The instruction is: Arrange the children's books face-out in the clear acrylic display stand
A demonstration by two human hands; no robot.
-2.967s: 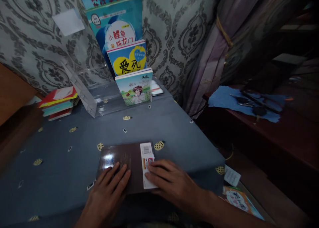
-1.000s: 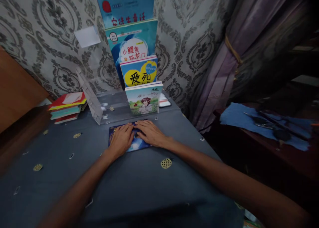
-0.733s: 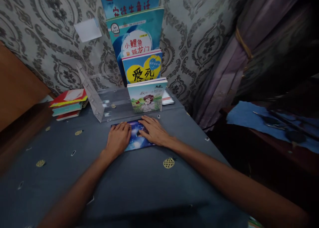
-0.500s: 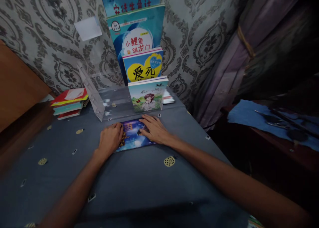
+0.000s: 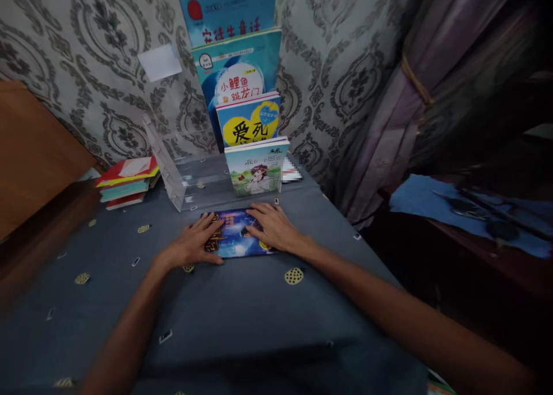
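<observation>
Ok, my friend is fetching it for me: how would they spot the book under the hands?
On the pineapple-print tablecloth, find the clear stand. Just in front, under the left hand and the right hand, lies a blue book. Unlike the upright books or the stacked books, it lies flat by itself, gold lettering at one end.

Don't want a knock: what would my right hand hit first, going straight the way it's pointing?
Your right hand would probably meet the clear rack, near its front book; depth is unclear.
</observation>
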